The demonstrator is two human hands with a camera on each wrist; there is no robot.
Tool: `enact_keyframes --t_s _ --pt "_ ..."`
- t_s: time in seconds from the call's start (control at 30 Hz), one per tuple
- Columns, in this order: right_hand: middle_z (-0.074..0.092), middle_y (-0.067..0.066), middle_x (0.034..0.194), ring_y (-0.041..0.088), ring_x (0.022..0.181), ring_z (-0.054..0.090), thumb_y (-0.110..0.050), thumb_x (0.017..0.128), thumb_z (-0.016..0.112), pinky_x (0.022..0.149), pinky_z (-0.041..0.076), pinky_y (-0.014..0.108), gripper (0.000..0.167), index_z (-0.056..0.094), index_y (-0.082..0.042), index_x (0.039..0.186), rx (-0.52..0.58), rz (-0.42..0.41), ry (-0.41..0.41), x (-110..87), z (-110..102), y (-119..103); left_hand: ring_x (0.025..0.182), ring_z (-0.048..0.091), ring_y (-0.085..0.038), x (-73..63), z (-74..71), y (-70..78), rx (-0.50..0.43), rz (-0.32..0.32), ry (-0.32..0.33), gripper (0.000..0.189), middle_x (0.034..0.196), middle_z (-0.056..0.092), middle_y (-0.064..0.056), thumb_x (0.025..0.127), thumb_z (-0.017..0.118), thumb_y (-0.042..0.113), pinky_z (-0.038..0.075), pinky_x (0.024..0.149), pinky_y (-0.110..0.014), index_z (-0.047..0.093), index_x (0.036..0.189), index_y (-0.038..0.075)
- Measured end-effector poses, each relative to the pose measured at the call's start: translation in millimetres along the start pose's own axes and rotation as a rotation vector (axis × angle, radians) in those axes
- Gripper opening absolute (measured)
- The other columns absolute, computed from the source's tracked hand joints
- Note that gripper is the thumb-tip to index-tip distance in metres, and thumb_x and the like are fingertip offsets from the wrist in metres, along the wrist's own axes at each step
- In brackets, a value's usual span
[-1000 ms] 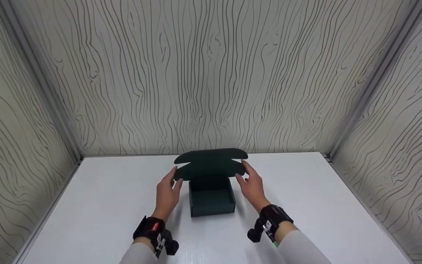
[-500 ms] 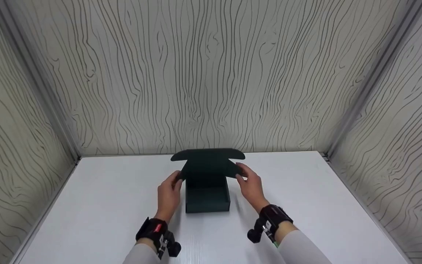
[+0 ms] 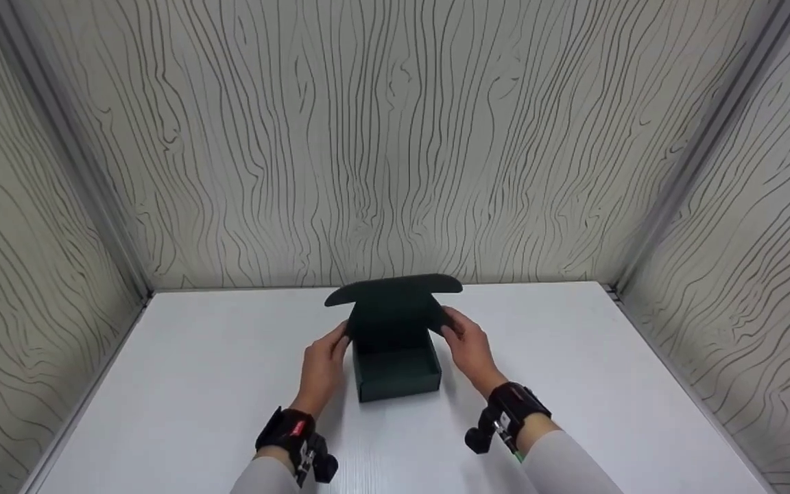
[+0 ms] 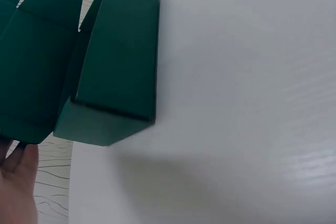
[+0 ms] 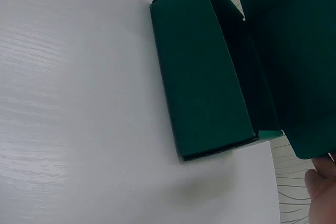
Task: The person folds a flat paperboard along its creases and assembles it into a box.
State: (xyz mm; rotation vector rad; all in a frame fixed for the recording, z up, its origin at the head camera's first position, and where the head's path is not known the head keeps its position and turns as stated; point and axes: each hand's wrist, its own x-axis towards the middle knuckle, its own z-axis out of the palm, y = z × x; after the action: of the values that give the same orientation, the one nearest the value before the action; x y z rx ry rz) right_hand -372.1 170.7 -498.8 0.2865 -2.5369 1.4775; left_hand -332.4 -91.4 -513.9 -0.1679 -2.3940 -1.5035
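A dark green cardboard box (image 3: pixel 398 387) stands on the white table with its lid (image 3: pixel 395 302) raised at the back. The lid's front flap, with rounded ends, spreads along the top. My left hand (image 3: pixel 321 367) holds the lid's left side flap (image 4: pixel 26 128), fingers behind it and thumb near its edge. On the other side my right hand (image 3: pixel 470 348) pinches the right side flap (image 5: pixel 310 137) between thumb and fingers. Both side flaps angle forward from the lid. The box's inside shows dark green walls and floor.
The white table (image 3: pixel 217 384) reaches back to a wall panel (image 3: pixel 395 144) with a wood-grain line pattern. Similar panels stand at the left and right. Each wrist carries a black strap with a small camera (image 3: pixel 479 439).
The lid's side flaps have swung inward from spread out to angled forward. My left hand has moved right with its flap. The box shifted left, then back right, and turned slightly.
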Motion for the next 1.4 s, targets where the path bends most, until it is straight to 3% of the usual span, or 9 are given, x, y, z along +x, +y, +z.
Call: enact_keyframes --t_s 0.37,0.63,0.8,1.07,1.4 --pt "0.051 0.017 0.147 0.031 0.134 0.053 -0.003 0.102 0.047 0.108 0.046 0.046 0.046 0.044 -0.006 0.148 -0.044 -0.028 -0.064 -5.0 3.1 1.5 0.135 0.052 -0.026 0.6 5.1 4.8 -0.016 0.014 -0.048 0.043 0.144 0.055 -0.009 0.103 0.048 0.007 0.042 0.112 -0.044 0.049 0.146 0.009" --pt "0.056 0.018 0.143 0.03 0.127 0.059 -0.003 0.102 0.048 0.103 0.05 0.047 0.046 0.046 -0.006 0.147 -0.039 -0.024 -0.079 -5.4 2.0 -0.2 0.136 0.051 -0.025 -1.2 6.8 6.6 -0.033 -0.02 -0.069 0.045 0.147 0.053 -0.007 0.103 0.05 0.008 0.042 0.111 -0.043 0.046 0.148 0.011" --pt "0.06 0.018 0.137 0.03 0.121 0.063 -0.004 0.101 0.05 0.099 0.054 0.044 0.047 0.045 -0.006 0.148 -0.069 -0.027 -0.07 -7.7 6.2 -4.3 0.134 0.053 -0.026 -1.0 10.0 7.1 -0.041 -0.013 -0.064 0.046 0.146 0.053 -0.01 0.102 0.052 0.009 0.044 0.109 -0.044 0.046 0.147 0.008" --pt "0.057 0.018 0.141 0.031 0.125 0.061 -0.006 0.102 0.051 0.101 0.052 0.044 0.048 0.043 -0.004 0.149 -0.089 -0.021 -0.053 -11.7 13.0 -6.0 0.134 0.052 -0.029 -0.9 15.4 8.8 -0.074 -0.033 -0.065 0.044 0.146 0.052 -0.015 0.103 0.052 0.015 0.047 0.106 -0.043 0.046 0.146 0.004" --pt "0.054 0.017 0.144 0.029 0.119 0.064 -0.02 0.106 0.047 0.096 0.056 0.04 0.045 0.044 -0.005 0.148 0.003 0.051 -0.044 -14.7 14.7 -9.5 0.126 0.06 -0.029 -1.2 18.6 11.8 -0.126 -0.046 -0.026 0.041 0.141 0.056 -0.017 0.102 0.053 0.012 0.053 0.1 -0.04 0.052 0.141 0.002"
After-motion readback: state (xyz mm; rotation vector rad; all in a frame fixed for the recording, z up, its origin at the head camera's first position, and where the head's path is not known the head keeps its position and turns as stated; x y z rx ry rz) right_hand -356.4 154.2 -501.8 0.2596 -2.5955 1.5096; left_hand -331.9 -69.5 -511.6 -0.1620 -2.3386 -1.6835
